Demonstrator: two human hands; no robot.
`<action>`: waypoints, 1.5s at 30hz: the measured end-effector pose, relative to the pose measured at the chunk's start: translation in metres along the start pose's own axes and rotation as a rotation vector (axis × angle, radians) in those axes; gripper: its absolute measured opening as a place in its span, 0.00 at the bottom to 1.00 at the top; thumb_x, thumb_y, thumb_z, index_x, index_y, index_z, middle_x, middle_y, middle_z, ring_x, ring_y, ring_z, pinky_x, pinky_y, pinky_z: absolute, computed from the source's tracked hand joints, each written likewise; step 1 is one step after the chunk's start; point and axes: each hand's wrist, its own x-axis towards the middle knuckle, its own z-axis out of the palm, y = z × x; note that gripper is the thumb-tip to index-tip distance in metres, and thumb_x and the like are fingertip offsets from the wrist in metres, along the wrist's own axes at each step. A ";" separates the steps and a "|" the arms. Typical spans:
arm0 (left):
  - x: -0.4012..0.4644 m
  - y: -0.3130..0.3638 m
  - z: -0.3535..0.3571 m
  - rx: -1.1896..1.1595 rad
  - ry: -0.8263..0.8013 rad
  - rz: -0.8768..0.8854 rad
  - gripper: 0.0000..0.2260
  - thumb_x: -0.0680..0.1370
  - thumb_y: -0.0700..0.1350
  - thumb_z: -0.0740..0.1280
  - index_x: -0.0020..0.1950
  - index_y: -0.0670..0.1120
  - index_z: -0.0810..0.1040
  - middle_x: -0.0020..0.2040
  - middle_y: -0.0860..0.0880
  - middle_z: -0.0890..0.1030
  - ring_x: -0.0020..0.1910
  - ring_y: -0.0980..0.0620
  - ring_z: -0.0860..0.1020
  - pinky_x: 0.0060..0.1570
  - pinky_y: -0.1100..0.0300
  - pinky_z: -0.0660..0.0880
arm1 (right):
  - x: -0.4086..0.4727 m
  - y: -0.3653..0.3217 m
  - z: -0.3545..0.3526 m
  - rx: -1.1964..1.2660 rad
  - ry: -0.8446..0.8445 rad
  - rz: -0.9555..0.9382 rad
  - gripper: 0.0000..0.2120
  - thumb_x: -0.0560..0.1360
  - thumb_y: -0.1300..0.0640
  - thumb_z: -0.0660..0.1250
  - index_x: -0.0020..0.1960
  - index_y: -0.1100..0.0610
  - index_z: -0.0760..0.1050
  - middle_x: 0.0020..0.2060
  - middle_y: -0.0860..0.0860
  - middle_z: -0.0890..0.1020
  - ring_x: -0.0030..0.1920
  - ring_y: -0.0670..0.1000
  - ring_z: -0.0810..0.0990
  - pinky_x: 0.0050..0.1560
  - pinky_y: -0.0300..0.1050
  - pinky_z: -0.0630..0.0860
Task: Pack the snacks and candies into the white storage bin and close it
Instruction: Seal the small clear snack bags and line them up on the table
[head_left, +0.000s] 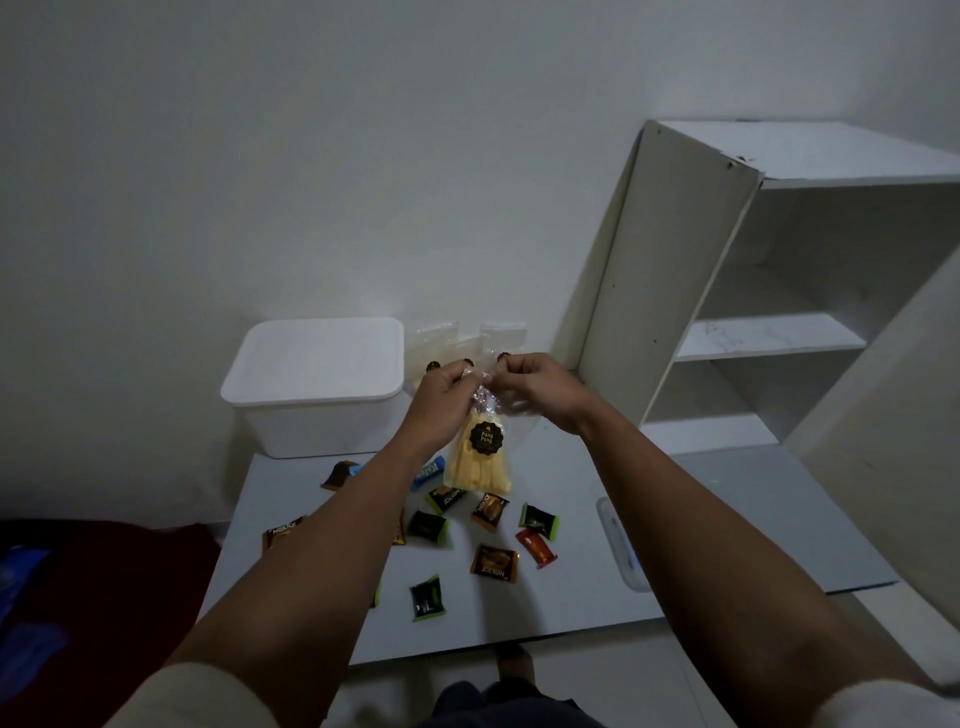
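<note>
A clear bag of yellow snack sticks (478, 465) with a round dark label hangs above the grey table (571, 597). My left hand (441, 395) and my right hand (535, 384) both pinch its crinkled top. The white storage bin (311, 410) stands at the table's back left with its lid (317, 358) on. Several small wrapped candies lie scattered below the bag, among them a red one (536, 548), a brown one (495, 563) and a green-edged dark one (427, 597). More clear snack bags (467, 343) lean on the wall behind my hands, partly hidden.
A white open shelf unit (769, 291) stands at the right, close to my right forearm. A clear plastic piece (621, 545) lies near the table's right edge. A dark red surface (104, 587) sits low at the left. The wall is right behind the bin.
</note>
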 end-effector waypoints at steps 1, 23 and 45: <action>0.000 0.002 -0.001 0.013 0.009 0.003 0.14 0.83 0.45 0.62 0.38 0.46 0.76 0.32 0.53 0.74 0.31 0.56 0.70 0.38 0.58 0.68 | 0.000 0.001 0.001 -0.010 0.021 0.001 0.07 0.78 0.58 0.71 0.43 0.60 0.78 0.31 0.53 0.77 0.29 0.45 0.77 0.37 0.41 0.74; 0.002 -0.003 -0.009 -0.111 0.120 -0.089 0.11 0.79 0.49 0.67 0.46 0.43 0.83 0.40 0.48 0.83 0.41 0.50 0.79 0.47 0.54 0.75 | -0.007 0.017 0.003 0.203 0.139 0.018 0.08 0.78 0.54 0.72 0.42 0.55 0.77 0.38 0.52 0.83 0.44 0.50 0.85 0.49 0.48 0.78; 0.001 0.001 -0.006 -0.038 0.130 -0.047 0.14 0.84 0.48 0.61 0.45 0.47 0.83 0.45 0.45 0.86 0.47 0.45 0.83 0.52 0.49 0.78 | -0.014 0.013 -0.004 0.186 0.163 -0.004 0.06 0.77 0.54 0.73 0.45 0.57 0.82 0.42 0.54 0.86 0.45 0.52 0.85 0.50 0.49 0.78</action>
